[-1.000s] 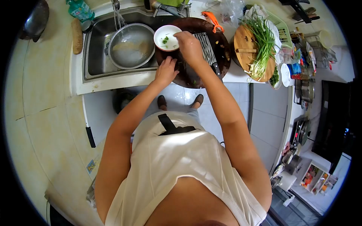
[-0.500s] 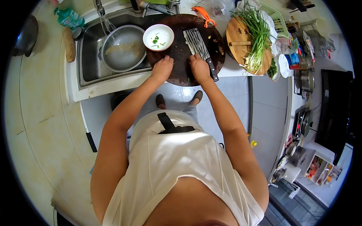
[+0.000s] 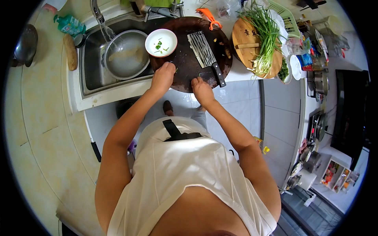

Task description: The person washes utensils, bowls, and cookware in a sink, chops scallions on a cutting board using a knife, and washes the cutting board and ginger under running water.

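Note:
My left hand (image 3: 162, 78) is at the left edge of the dark round cutting board (image 3: 185, 59), fingers pressed together just below the white bowl (image 3: 161, 43). Chopped green pieces lie inside that bowl. Small green bits show by the left fingertips; what is between them is too small to make out. At the board's near edge my right hand (image 3: 202, 89) rests with its fingers closed, their contents hidden. A cleaver (image 3: 202, 49) with a patterned blade and dark handle lies on the board, apart from both hands. Small scraps sit on the board's right side.
Left of the board, water runs from a faucet (image 3: 97, 13) into a metal basin (image 3: 126, 67) in the sink (image 3: 92, 59). An orange peeler (image 3: 210, 17) lies behind the board. To the right, green onions (image 3: 265, 43) lie on a wooden lid (image 3: 241, 36).
My right hand has left the cleaver and moved left and nearer to me. The left hand has shifted slightly left and down. The whole view has also shifted a little.

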Demonstrator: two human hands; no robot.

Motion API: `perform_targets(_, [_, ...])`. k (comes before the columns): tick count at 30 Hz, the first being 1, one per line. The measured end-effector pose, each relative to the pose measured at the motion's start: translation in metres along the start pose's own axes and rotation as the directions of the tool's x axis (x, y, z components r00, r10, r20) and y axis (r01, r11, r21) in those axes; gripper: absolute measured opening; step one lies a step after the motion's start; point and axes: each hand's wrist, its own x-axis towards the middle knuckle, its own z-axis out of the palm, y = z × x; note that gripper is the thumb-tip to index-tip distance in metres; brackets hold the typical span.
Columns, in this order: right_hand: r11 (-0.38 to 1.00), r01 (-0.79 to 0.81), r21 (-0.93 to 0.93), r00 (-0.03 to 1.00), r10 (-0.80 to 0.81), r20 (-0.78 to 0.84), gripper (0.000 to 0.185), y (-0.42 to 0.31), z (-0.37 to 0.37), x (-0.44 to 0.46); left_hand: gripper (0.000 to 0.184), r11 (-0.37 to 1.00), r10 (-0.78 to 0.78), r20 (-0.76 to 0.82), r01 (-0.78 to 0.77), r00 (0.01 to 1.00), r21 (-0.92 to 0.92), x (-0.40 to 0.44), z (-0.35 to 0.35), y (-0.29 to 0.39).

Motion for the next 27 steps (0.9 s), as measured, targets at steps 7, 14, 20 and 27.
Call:
perform_targets(7, [0.952, 0.091, 0.293, 0.961, -0.007, -0.276, 0.007, -0.006, -0.029, 0.030, 0.005, 0.996, 0.086, -0.358, -0.085, 0.930, 0.019, 0.048, -0.046, 0.004])
perform_targets(14, [0.839, 0.378, 0.392, 0.708, 0.011, -0.706, 0.011, -0.089, -0.131, 0.110, 0.010, 0.999, 0.036, -0.354, -0.038, 0.935, 0.001, 0.072, -0.055, -0.022])
perform_targets(20, [0.892, 0.290, 0.347, 0.815, -0.040, -0.577, 0.017, -0.059, -0.068, 0.140, 0.020, 0.996, 0.068, -0.386, -0.086, 0.920, -0.027, 0.068, -0.049, -0.060])
perform_targets(27, [0.843, 0.042, 0.537, 0.902, 0.199, -0.383, 0.013, -0.050, -0.071, 0.111, 0.030, 0.935, -0.353, -0.352, 0.319, 0.867, -0.153, 0.054, -0.041, -0.099])
